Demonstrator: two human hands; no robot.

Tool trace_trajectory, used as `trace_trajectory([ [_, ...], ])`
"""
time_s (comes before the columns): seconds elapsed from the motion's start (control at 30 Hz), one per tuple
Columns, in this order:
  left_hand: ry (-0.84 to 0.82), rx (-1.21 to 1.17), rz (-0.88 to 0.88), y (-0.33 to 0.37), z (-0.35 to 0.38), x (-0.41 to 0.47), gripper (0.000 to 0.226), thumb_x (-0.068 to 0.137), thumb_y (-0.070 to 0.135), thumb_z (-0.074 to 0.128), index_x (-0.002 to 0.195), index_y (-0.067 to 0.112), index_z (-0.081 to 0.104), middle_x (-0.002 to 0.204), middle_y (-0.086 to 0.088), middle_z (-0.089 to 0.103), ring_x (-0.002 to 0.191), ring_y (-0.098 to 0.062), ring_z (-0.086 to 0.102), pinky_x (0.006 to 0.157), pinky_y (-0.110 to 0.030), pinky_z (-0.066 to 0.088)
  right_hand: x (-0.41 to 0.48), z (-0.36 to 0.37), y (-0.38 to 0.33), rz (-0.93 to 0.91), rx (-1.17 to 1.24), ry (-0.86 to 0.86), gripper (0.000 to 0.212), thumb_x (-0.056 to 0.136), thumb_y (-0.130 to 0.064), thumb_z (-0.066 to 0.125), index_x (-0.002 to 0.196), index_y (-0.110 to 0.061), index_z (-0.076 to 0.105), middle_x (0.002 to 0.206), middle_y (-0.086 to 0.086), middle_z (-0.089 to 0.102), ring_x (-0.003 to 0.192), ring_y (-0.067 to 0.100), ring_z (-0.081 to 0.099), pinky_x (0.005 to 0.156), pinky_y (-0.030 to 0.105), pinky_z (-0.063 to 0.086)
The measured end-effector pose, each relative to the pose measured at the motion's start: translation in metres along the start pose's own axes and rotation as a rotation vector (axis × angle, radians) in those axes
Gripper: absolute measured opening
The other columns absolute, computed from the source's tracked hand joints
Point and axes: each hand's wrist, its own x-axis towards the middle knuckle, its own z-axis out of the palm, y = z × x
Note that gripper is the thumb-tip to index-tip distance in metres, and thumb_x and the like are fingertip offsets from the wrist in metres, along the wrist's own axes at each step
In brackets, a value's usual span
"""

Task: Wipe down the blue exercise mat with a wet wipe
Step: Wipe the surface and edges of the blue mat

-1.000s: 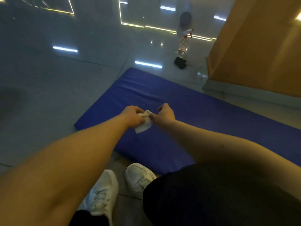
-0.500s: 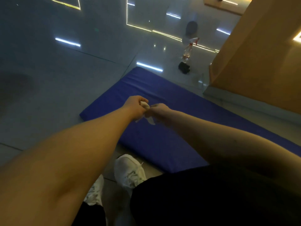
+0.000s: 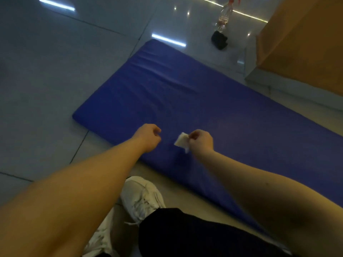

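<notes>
The blue exercise mat [image 3: 185,93] lies flat on the tiled floor, running from the upper middle to the lower right. A small white wet wipe [image 3: 181,141] hangs over the mat's near edge, pinched at its top corner by my right hand [image 3: 201,140]. To the left of it my left hand [image 3: 148,137] hovers with its fingers curled and nothing in it. A gap separates the two hands.
A clear spray bottle [image 3: 223,15] with a red top stands on the floor beyond the mat, beside a dark cloth [image 3: 219,41]. An orange cabinet [image 3: 304,45] rises at the right. My white shoes [image 3: 141,199] rest by the mat's near edge.
Both hands held the wipe together before. Now my left hand has let go and moved left, and the wipe stays with my right hand. The camera has tilted down.
</notes>
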Motion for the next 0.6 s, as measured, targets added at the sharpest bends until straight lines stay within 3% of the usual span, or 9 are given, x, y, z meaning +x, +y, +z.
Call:
trace_trajectory([
  [0.1,0.056,0.405,-0.03,-0.02,0.0,0.012,0.04,0.099,0.025,0.056,0.138,0.021,0.052,0.138,-0.003,0.052,0.121,-0.025,0.052,0.095,-0.042,0.052,0.005,0.005,0.039,-0.044,-0.169,0.072,0.015,0.101,-0.021,0.054,0.095,-0.01,0.064,0.113,0.008,0.05,0.084,0.021,0.055,0.075,0.032,0.044],
  [0.23,0.027,0.77,-0.021,-0.034,0.004,0.019,0.043,0.099,0.026,0.055,0.141,0.019,0.047,0.146,-0.004,0.033,0.131,-0.027,0.033,0.093,-0.041,0.05,-0.006,0.045,0.046,-0.165,-0.259,0.134,0.013,0.103,-0.021,0.05,0.105,-0.014,0.061,0.113,0.001,0.045,0.087,0.016,0.053,0.078,0.028,0.045],
  [0.33,0.009,0.867,0.013,-0.039,0.002,0.026,0.042,0.097,0.027,0.057,0.139,0.022,0.049,0.146,-0.003,0.029,0.131,-0.028,0.031,0.09,-0.041,0.053,-0.008,0.085,0.016,-0.336,-0.263,0.058,0.019,0.099,-0.016,0.055,0.116,-0.019,0.06,0.119,-0.003,0.047,0.1,0.016,0.053,0.09,0.028,0.047],
  [0.43,-0.034,0.895,0.028,-0.04,-0.004,0.03,0.042,0.098,0.026,0.057,0.139,0.025,0.05,0.149,-0.002,0.028,0.134,-0.027,0.031,0.093,-0.042,0.053,-0.009,0.111,-0.017,-0.476,-0.293,-0.022,0.02,0.099,-0.014,0.05,0.118,-0.015,0.058,0.116,0.003,0.055,0.103,0.022,0.056,0.077,0.027,0.04],
  [0.5,-0.06,0.901,0.045,-0.042,-0.01,0.03,0.045,0.097,0.024,0.056,0.141,0.029,0.048,0.151,-0.001,0.025,0.135,-0.026,0.029,0.094,-0.042,0.053,-0.006,0.117,-0.024,-0.584,-0.313,-0.082,0.028,0.094,-0.005,0.051,0.119,-0.013,0.06,0.12,0.013,0.051,0.104,0.027,0.052,0.08,0.027,0.034],
  [0.6,-0.086,0.917,0.071,-0.044,-0.012,0.028,0.05,0.098,0.026,0.053,0.147,0.03,0.043,0.15,-0.001,0.025,0.135,-0.027,0.028,0.093,-0.042,0.052,0.008,0.103,-0.003,-0.6,-0.304,-0.153,0.023,0.091,-0.013,0.058,0.095,-0.035,0.063,0.114,0.01,0.059,0.101,0.027,0.058,0.087,0.038,0.045],
])
